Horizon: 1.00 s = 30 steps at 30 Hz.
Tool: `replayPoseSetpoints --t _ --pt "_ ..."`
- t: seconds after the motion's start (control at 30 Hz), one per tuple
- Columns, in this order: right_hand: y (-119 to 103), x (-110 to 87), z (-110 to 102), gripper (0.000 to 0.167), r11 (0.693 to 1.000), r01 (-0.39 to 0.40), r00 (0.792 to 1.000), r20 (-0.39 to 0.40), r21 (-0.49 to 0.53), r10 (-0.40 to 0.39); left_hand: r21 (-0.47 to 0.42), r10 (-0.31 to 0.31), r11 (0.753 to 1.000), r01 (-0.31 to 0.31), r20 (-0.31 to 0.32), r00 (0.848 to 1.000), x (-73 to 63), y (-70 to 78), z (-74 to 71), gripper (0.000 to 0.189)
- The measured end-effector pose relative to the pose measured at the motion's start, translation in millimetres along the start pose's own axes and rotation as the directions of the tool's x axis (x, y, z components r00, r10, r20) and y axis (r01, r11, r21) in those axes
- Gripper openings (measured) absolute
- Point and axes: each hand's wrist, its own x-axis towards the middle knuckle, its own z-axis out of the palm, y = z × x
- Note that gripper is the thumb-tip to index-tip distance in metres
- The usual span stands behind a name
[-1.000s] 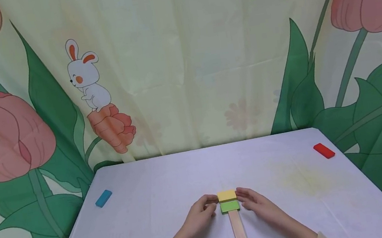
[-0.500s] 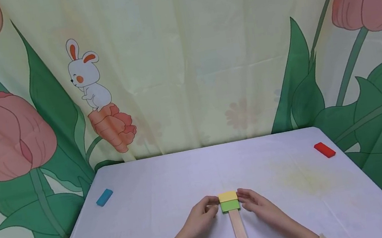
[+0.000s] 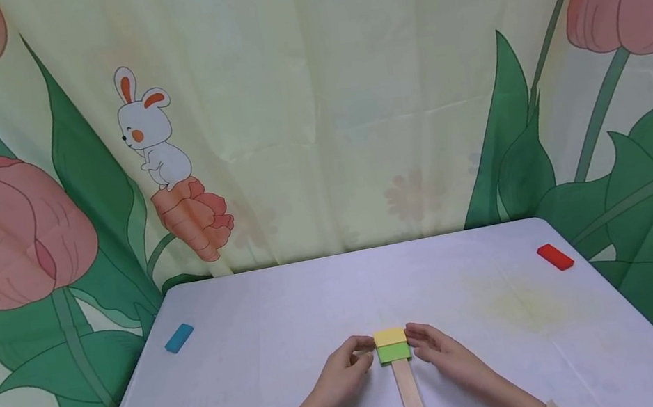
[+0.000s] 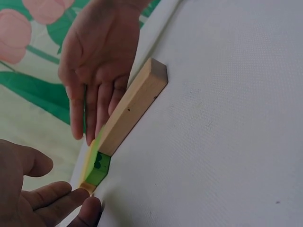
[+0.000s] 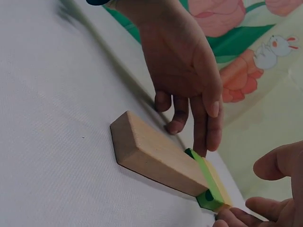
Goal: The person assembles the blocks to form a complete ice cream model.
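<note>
A plain wooden block (image 3: 409, 389) lies lengthwise on the table, its far end meeting a green block (image 3: 394, 353) set crosswise. Just beyond, a yellow block (image 3: 390, 337) lies against the green one. My left hand (image 3: 344, 370) rests its fingertips at the left end of the yellow block. Opposite it, my right hand (image 3: 450, 354) has extended fingers at the right end. In the left wrist view, dark marks show on the end of the green block (image 4: 98, 169). Neither thumb is around a block; in the right wrist view the yellow block (image 5: 218, 182) is partly hidden.
A blue block (image 3: 179, 338) lies near the table's left edge, a red block (image 3: 555, 256) near the far right corner. The white-covered table (image 3: 254, 313) ends at a curtain (image 3: 312, 107) printed with tulips and a rabbit.
</note>
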Motion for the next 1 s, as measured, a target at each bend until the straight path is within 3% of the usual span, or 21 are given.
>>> replayPoseSetpoints --t 0.1,0.2,0.27,0.37,0.43,0.5,0.67,1.0 --pt "-2 -1.1 4 0.051 0.993 0.018 0.997 -0.075 -0.118 -0.027 0.021 0.007 1.0 -0.007 -0.01 1.0 0.8 -2.4 -3.4 0.034" --pt "1 -1.0 5 0.043 0.948 0.101 0.983 -0.116 -0.302 -0.141 0.046 0.004 0.999 -0.003 -0.025 1.0 1.7 -4.7 -9.8 0.035" --pt "4 -0.4 4 0.037 0.885 0.183 0.965 -0.095 -0.428 -0.246 0.06 -0.002 0.998 0.004 -0.037 0.999 2.1 -6.4 -15.5 0.036" --pt "9 0.8 2 0.03 0.767 0.31 0.924 -0.01 -0.562 -0.381 0.078 -0.006 0.997 0.01 -0.063 0.998 1.7 -10.6 -26.2 0.036" --pt "11 1.1 0 0.028 0.704 0.365 0.904 0.05 -0.609 -0.425 0.087 -0.002 0.996 0.009 -0.083 0.997 0.8 -14.2 -34.6 0.036" --pt "12 1.1 -1 0.029 0.666 0.398 0.893 0.1 -0.631 -0.438 0.092 0.002 0.996 0.007 -0.104 0.995 -0.2 -17.9 -44.5 0.036" --pt "13 -1.5 -5 0.04 0.633 0.41 0.9 0.177 -0.657 -0.399 0.136 -0.001 0.99 0.027 -0.188 0.982 -2.5 -32.0 -71.4 0.035" --pt "9 -1.9 -5 0.05 0.587 0.43 0.898 0.257 -0.686 -0.358 0.206 -0.052 0.97 0.131 -0.349 0.936 -9.7 -69.2 -118.9 0.033"
